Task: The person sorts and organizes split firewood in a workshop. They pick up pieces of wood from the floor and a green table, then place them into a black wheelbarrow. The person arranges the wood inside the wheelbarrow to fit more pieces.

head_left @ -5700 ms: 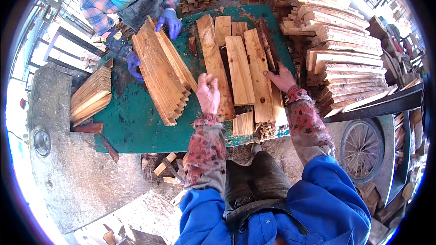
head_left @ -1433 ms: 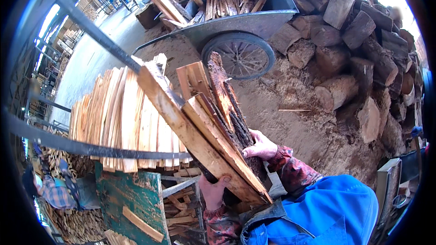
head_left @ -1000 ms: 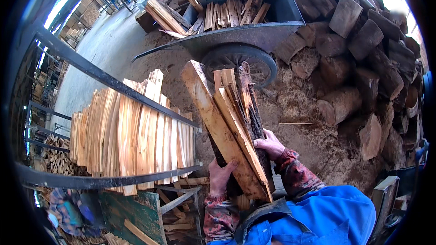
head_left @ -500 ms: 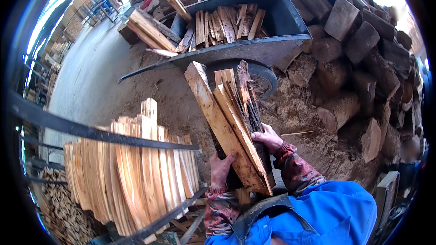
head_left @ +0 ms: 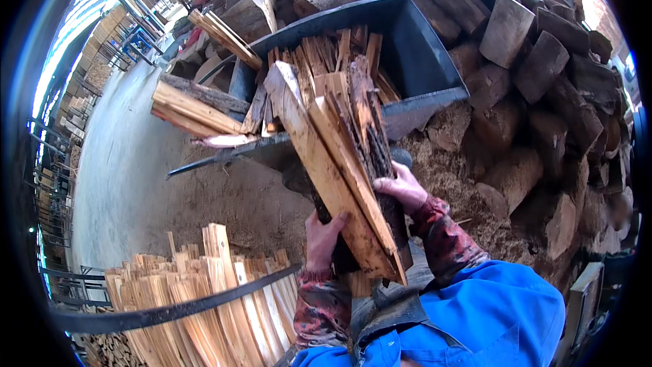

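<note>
Between my two hands is a bundle of split firewood pieces [head_left: 337, 165], some pale, some with dark bark. My left hand [head_left: 323, 239] clasps its left side, thumb on the pale front piece. On the bark side, my right hand [head_left: 405, 189] is closed around the bundle from the right. The bundle slants up and to the left, its far ends overlapping the near rim of a dark metal wheelbarrow [head_left: 424, 103] in the picture. More split pieces [head_left: 312, 58] stand in the wheelbarrow's left part. The fingertips under the bundle are hidden.
Lower left, upright split firewood [head_left: 224, 292] is packed inside a dark metal hoop [head_left: 204, 317]. Large cut logs [head_left: 536, 78] are piled on the right and behind the wheelbarrow. Longer split pieces [head_left: 193, 112] rest at the wheelbarrow's left end, near its handle [head_left: 197, 165]. Sawdust covers the ground.
The wheelbarrow now appears nearer, and the held bundle has come up over its near rim in the picture. The hooped stack has slid lower in view. Both hands keep their grip.
</note>
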Tool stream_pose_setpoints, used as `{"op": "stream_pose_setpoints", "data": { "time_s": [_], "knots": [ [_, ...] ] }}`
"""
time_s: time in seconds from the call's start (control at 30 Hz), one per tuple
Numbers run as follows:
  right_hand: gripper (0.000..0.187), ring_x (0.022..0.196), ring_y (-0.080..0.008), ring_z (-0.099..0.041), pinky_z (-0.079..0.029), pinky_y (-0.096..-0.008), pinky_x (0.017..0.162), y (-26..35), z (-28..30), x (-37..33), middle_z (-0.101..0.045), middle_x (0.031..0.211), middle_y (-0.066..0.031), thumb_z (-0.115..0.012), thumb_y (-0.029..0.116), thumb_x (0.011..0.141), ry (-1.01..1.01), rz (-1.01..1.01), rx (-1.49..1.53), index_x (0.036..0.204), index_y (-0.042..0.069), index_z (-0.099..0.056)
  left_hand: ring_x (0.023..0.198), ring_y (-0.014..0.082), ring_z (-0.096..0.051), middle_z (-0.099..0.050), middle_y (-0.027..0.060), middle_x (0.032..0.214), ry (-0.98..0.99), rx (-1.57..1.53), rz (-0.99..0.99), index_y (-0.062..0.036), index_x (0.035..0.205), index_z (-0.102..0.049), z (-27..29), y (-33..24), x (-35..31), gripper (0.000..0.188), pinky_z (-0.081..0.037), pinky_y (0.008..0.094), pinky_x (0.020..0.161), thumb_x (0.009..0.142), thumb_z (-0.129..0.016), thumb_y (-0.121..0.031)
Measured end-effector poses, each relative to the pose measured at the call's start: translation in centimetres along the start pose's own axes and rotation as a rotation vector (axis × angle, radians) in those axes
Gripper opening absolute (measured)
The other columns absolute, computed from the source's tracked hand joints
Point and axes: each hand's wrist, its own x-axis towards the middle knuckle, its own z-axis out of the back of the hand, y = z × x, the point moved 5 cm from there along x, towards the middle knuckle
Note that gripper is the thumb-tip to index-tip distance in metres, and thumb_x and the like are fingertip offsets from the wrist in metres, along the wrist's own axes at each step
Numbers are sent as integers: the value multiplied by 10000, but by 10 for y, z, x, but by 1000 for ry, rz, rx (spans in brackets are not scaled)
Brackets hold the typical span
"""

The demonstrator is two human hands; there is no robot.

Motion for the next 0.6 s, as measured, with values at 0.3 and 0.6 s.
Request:
{"op": "stream_pose_setpoints", "data": {
  "time_s": [0.3,0.6],
  "knots": [
    [570,792,-142,-633,-511,-301,748,165,157,278,-687,949,-75,-694,476,861,-267,87,-146,1099,-41,-653,935,196,-631,-682,149,998,14,198,38,111,1199,-557,-94,-112,293,819,-497,330,818,821,-687,-603],
    [526,865,-201,-671,-531,-327,760,37,312,281,-719,924,-138,-726,384,842,-295,103,-964,1091,-74,-662,535,86,-525,-580,12,599,-107,376,86,-77,686,-554,5,140,171,307,-428,264,500,896,-707,-241]
  ]
}}
